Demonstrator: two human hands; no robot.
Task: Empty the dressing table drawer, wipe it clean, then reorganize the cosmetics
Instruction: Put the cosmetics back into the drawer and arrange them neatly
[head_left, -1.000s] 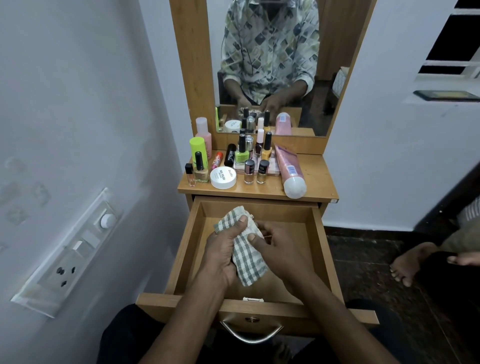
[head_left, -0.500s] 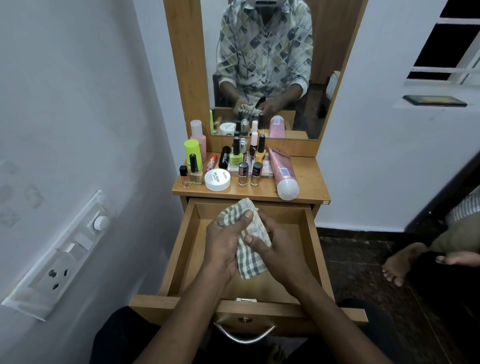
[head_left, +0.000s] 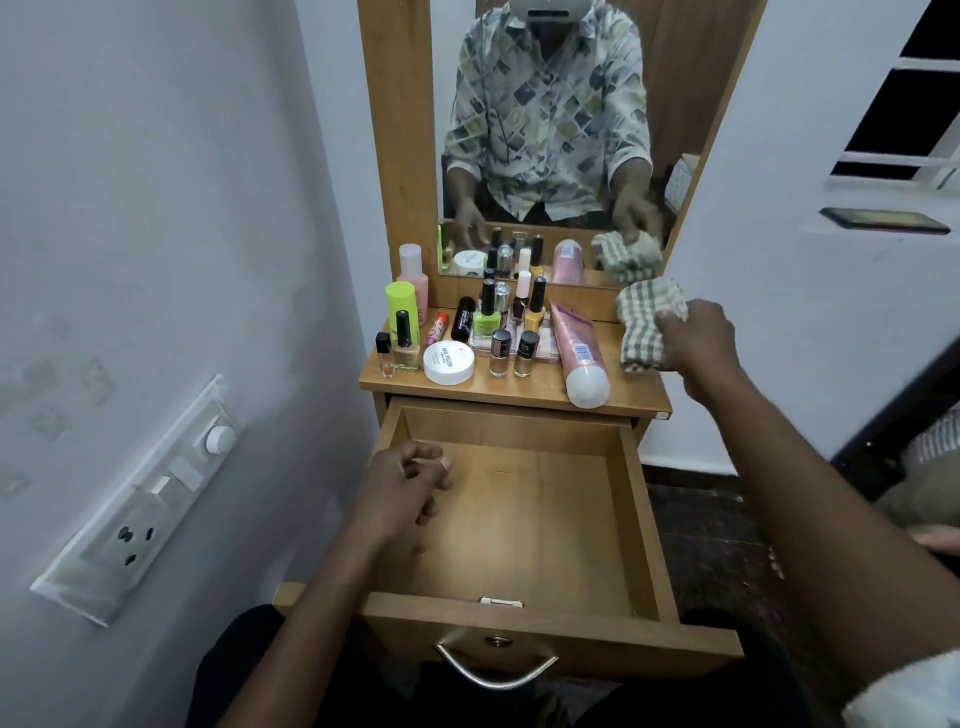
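The wooden drawer (head_left: 641, 525) stands pulled open with nothing inside. My right hand (head_left: 698, 340) grips a folded checked cloth (head_left: 644, 319) over the right end of the dressing table top (head_left: 631, 397). My left hand (head_left: 402, 488) hovers over the drawer's left side, fingers loosely curled, holding nothing. Cosmetics crowd the top: a pink tube (head_left: 579, 358) lying down, a white round jar (head_left: 449, 362), several nail polish bottles (head_left: 500, 353), a green bottle (head_left: 401, 303) and a pink bottle (head_left: 414, 270).
A mirror (head_left: 545, 130) rises behind the table top. The white wall (head_left: 156, 208) with a switch and socket panel (head_left: 150, 499) is close on the left. A drawer handle (head_left: 496, 670) faces me. A phone (head_left: 883, 219) lies on the window ledge at right.
My right hand has carried the cloth out of the drawer, up and right to the table top's right end. My left hand let go of the cloth and stays over the drawer.
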